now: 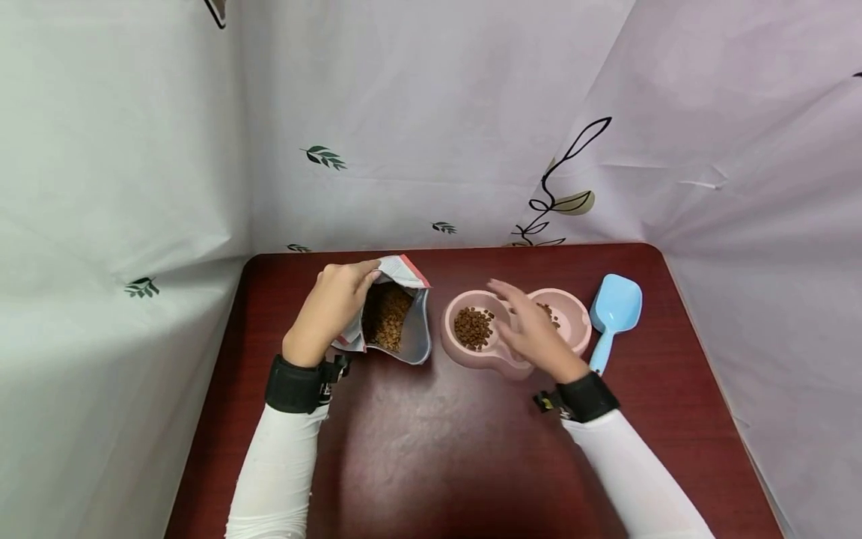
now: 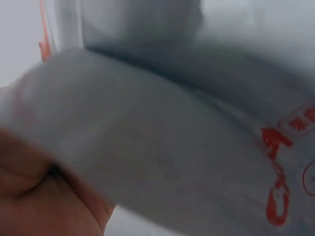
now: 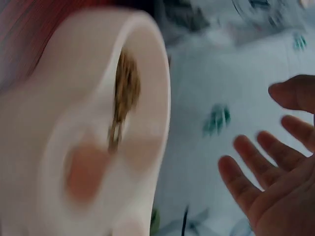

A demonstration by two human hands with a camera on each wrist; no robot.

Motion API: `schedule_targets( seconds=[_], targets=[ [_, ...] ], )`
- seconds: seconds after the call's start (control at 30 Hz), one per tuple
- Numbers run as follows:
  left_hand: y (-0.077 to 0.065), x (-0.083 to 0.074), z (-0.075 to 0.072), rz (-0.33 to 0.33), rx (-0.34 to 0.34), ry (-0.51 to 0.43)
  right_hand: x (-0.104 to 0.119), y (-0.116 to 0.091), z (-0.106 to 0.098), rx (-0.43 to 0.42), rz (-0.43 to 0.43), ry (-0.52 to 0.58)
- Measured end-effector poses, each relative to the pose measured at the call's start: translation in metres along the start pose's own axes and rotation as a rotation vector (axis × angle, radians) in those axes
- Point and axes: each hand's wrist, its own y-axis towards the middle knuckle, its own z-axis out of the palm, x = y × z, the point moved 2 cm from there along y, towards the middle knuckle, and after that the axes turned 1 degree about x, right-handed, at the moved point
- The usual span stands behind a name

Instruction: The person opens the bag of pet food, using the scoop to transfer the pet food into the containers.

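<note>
My left hand [image 1: 340,296] grips the rim of an opened bag [image 1: 404,273] of brown kibble [image 1: 387,322] standing on the table's left side. In the left wrist view, the bag's grey wall [image 2: 138,132] with red lettering covers most of the picture and hides my fingertips. Over the middle of a pink double pet bowl [image 1: 481,361] hovers my right hand [image 1: 535,337], its fingers spread and holding nothing. Kibble [image 1: 473,328] lies in the bowl's left compartment, with a smaller amount in the right one, partly behind the hand. The right wrist view shows the bowl [image 3: 147,39] blurred.
A light blue scoop [image 1: 616,303] lies right of the bowl, its handle pointing toward me. The dark red table [image 1: 417,449] has rounded far corners. White patterned cloth [image 1: 417,112] hangs behind it and along both sides.
</note>
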Motion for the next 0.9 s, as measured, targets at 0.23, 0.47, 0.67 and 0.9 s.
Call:
schedule_targets(
  seconds=[0.23, 0.47, 0.67, 0.9],
  targets=[
    [-0.002, 0.002, 0.006, -0.047, 0.024, -0.111, 0.028, 0.059, 0.054, 0.120, -0.096, 0.064],
    [-0.023, 0.005, 0.016, -0.088, -0.069, -0.215, 0.034, 0.076, 0.075, 0.063, -0.114, 0.110],
    [-0.081, 0.022, 0.035, 0.094, -0.339, -0.335, 0.034, 0.077, 0.082, 0.054, -0.090, 0.157],
    [-0.118, 0.024, 0.071, 0.241, -0.433, -0.149, 0.034, 0.079, 0.086, 0.027, -0.062, 0.223]
  ],
)
